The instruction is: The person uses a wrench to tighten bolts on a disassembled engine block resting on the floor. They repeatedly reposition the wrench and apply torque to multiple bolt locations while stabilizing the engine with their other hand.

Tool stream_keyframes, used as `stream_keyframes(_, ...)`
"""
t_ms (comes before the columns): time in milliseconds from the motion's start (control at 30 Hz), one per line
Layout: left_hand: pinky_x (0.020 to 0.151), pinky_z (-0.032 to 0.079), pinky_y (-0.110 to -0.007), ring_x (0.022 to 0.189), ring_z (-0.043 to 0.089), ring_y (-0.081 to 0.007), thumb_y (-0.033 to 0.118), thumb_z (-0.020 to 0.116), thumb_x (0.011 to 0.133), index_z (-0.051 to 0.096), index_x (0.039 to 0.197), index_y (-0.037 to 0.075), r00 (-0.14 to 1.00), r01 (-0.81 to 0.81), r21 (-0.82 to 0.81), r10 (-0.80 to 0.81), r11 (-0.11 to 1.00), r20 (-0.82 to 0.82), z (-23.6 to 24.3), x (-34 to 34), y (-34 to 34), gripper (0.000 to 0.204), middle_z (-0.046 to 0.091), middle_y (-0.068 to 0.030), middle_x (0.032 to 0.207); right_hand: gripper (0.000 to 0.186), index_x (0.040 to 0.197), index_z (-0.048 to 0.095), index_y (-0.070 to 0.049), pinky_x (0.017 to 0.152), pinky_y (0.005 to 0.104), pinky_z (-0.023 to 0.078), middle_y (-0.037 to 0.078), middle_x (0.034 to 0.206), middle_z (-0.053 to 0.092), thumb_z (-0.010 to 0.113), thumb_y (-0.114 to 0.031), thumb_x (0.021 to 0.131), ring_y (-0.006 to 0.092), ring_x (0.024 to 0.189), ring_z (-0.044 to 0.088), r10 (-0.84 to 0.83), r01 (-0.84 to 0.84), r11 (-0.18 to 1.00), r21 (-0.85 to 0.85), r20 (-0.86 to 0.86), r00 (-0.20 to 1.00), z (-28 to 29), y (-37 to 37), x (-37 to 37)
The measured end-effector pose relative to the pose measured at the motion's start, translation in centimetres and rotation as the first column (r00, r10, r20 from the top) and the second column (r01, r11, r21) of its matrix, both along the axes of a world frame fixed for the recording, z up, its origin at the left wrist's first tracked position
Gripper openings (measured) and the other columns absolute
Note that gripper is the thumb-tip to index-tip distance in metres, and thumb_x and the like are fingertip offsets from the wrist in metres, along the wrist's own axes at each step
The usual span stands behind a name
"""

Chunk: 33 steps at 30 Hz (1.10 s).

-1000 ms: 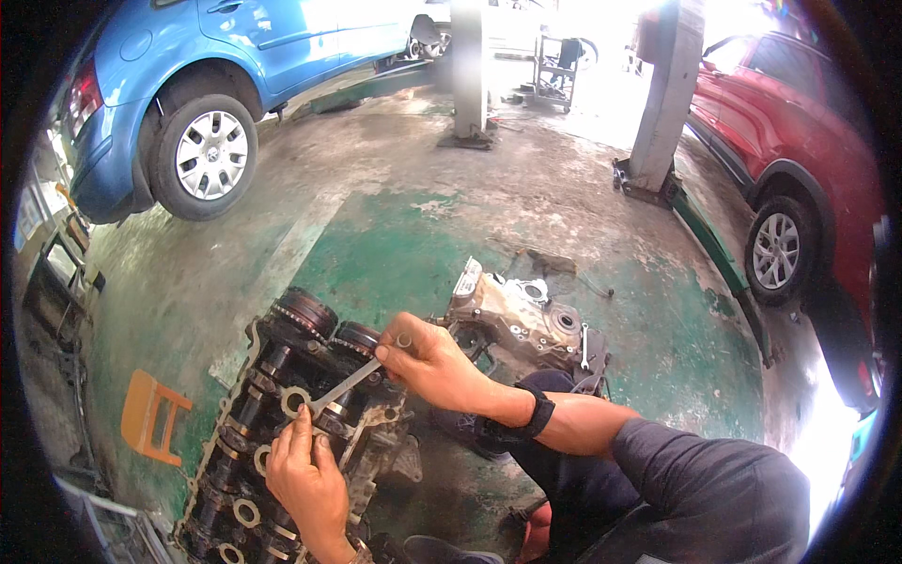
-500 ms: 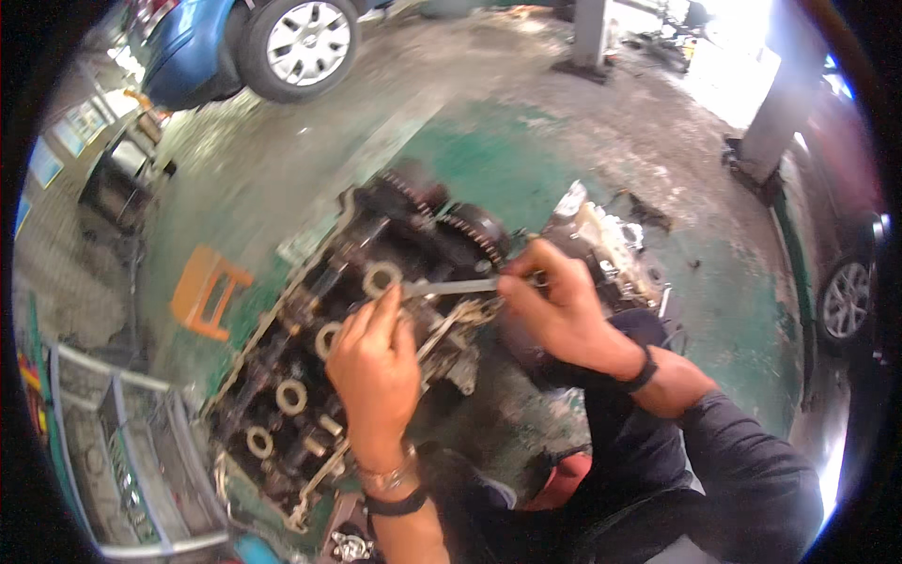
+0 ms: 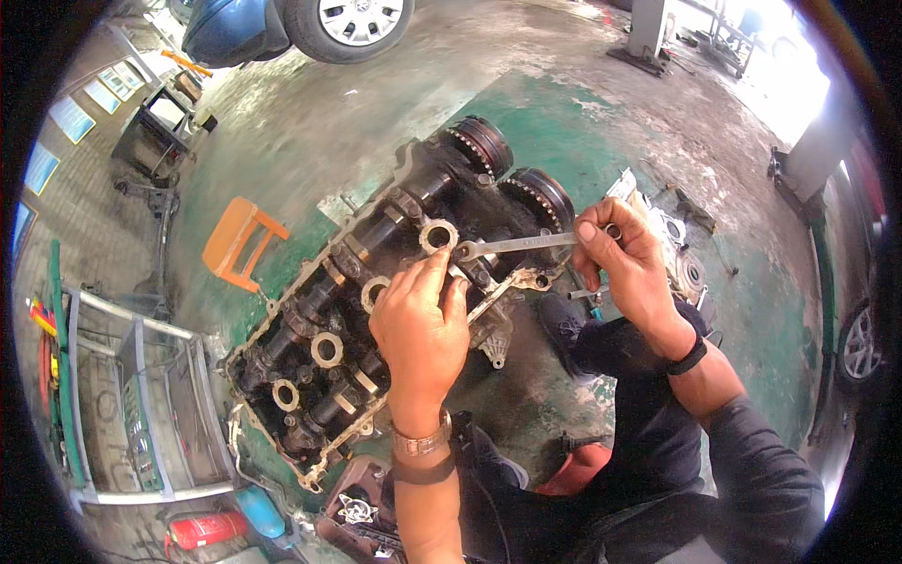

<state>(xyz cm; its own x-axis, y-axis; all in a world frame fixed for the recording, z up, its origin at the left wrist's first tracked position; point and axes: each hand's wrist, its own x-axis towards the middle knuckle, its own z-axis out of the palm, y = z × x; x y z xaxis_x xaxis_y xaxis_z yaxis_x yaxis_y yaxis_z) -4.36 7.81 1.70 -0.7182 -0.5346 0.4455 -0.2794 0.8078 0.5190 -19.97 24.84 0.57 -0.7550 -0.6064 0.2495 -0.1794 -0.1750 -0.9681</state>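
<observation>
Over the engine, the left hand reaches forward, back of the hand up, its fingers extended and thumb slightly apart, the fingertips beside the uppermost pale ring; whether they grasp anything cannot be told. Beyond the engine's right edge, the right hand has its wrist bent inward and its thumb and curled fingers closed on the ring end of the wrench, whose shaft spans leftward above the engine's upper part, its open end near the left fingertips.
</observation>
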Motion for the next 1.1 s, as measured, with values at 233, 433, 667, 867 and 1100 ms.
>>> stream_keyframes(233, 0.081, 0.051, -0.041, 0.091, 0.065, -0.0321, 0.010, 0.072, 0.081, 0.071, 0.111, 0.002, 0.997, 0.033, -0.113, -0.041, 0.993, -0.065, -0.3, -0.2, -0.3, 0.031, 0.070, -0.0134, 0.101, 0.014, 0.097, 0.057, -0.002, 0.049, 0.0243, 0.043, 0.004, 0.073, 0.061, 0.058, -0.015, 0.100, 0.0088, 0.054, 0.054, -0.019, 0.016, 0.999, 0.036, 0.062, 0.998, 0.0, 0.0, 0.5)
stream_keyframes(433, 0.080, 0.051, -0.041, 0.090, 0.065, -0.0324, 0.011, 0.071, 0.081, 0.071, 0.110, 0.001, 0.994, 0.050, -0.105, -0.059, 0.993, -0.094, -0.6, -0.2, -0.4, 0.030, 0.070, -0.0134, 0.100, 0.015, 0.096, 0.058, 0.000, 0.048, 0.0263, 0.046, 0.006, 0.073, 0.063, 0.057, -0.015, 0.100, 0.0112, 0.054, 0.056, -0.025, 0.026, 1.000, -0.002, 0.050, 0.998, 0.2, -0.1, 0.6)
stream_keyframes(667, 0.084, 0.051, -0.041, 0.094, 0.066, -0.0326, 0.011, 0.072, 0.081, 0.071, 0.111, 0.002, 0.995, 0.052, -0.100, -0.061, 0.994, -0.083, -0.5, -0.1, -0.4, 0.031, 0.071, -0.0145, 0.104, 0.016, 0.096, 0.058, 0.001, 0.048, 0.0266, 0.047, 0.007, 0.073, 0.063, 0.057, -0.015, 0.100, 0.0129, 0.054, 0.058, -0.059, 0.058, 0.998, 0.020, 0.072, 0.996, 0.0, -0.1, 0.4)
stream_keyframes(867, 0.091, 0.051, -0.040, 0.101, 0.067, -0.0332, 0.013, 0.073, 0.082, 0.071, 0.115, 0.005, 0.998, 0.040, -0.039, -0.041, 0.998, -0.040, -0.2, 0.1, -0.2, 0.035, 0.071, -0.0165, 0.111, 0.016, 0.098, 0.057, -0.002, 0.049, 0.0230, 0.046, 0.004, 0.073, 0.062, 0.056, -0.018, 0.103, 0.0090, 0.054, 0.057, 0.040, -0.040, 0.999, -0.004, 0.068, 0.997, 0.1, 0.1, 0.3)
stream_keyframes(1100, 0.080, 0.051, -0.041, 0.091, 0.065, -0.0318, 0.010, 0.071, 0.082, 0.071, 0.110, 0.001, 0.992, 0.058, -0.134, -0.072, 0.989, -0.101, -0.6, -0.2, -0.4, 0.030, 0.071, -0.0133, 0.100, 0.025, 0.105, 0.064, 0.001, 0.050, 0.0242, 0.047, 0.005, 0.073, 0.064, 0.060, -0.023, 0.101, 0.0094, 0.055, 0.059, 0.195, -0.176, 0.967, 0.186, -0.088, 0.977, 1.1, 1.4, 0.7)
